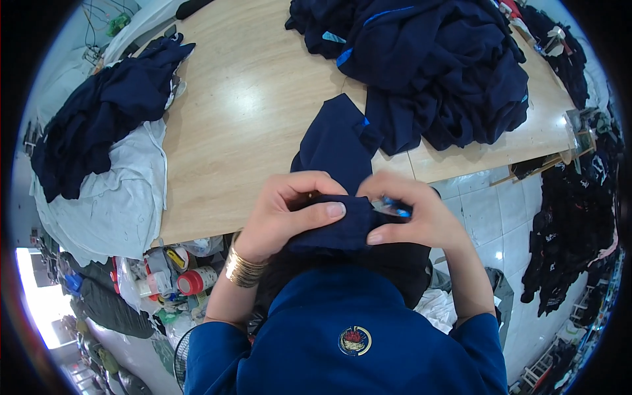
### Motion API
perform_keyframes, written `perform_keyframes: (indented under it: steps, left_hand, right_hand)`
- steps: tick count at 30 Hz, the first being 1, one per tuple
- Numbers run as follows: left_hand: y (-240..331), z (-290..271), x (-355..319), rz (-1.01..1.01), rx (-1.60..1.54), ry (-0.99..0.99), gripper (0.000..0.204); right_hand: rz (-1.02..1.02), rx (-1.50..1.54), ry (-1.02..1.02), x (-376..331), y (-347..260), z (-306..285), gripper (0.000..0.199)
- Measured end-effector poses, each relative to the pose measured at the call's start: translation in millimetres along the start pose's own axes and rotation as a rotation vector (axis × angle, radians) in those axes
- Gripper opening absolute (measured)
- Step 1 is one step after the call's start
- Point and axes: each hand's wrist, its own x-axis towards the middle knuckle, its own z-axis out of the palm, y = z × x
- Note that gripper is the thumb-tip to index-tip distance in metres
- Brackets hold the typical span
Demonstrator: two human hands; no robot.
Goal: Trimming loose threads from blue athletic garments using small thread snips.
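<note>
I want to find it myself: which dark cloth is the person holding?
Start at the big pale wooden table. At its near edge, the left hand and right hand pinch one navy blue fabric piece. Unlike the heaped navy clothes pile, it lies alone, stretched toward the hands.

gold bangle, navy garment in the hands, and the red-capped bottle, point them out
gold bangle [242, 268], head view, on the band at the left wrist
navy garment [336, 148], head view, on the flat part lying on the table
red-capped bottle [192, 282], head view, on its red cap

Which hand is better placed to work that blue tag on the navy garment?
Probably right: the right hand already pinches the blue tag, while the left hand clamps the navy garment.
</note>
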Motion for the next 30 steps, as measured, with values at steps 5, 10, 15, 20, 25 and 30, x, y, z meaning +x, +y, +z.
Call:
perform_keyframes:
  steps: [5,10,15,20,25,30]
  left_hand:
    - [10.9,-12.2,2.9,0.391,0.738,0.038,0.019]
    - [-8.3,-10.6,-3.4,1.017,1.128,0.398,0.029]
    - [-21.2,-10.2,-6.0,1.045,1.085,0.461,0.034]
    - [-27.9,-9.4,-6.5,1.009,1.020,0.472,0.036]
    - [-30.2,-8.4,-7.7,1.005,1.018,0.481,0.034]
    - [-32.7,-7.5,-7.1,1.012,1.012,0.479,0.034]
  right_hand:
    - [-0.288,-0.668,0.480,4.2,1.0,2.0,0.028]
    - [-0.598,-0.739,0.597,-1.8,17.1,14.7,0.035]
    - [-0.581,-0.637,0.619,-6.2,24.0,23.2,0.033]
    - [-0.574,-0.596,0.633,-9.5,27.5,22.9,0.029]
    - [-0.601,-0.638,0.620,-10.7,26.1,22.1,0.029]
    - [-0.644,-0.644,0.610,-9.3,24.3,24.0,0.028]
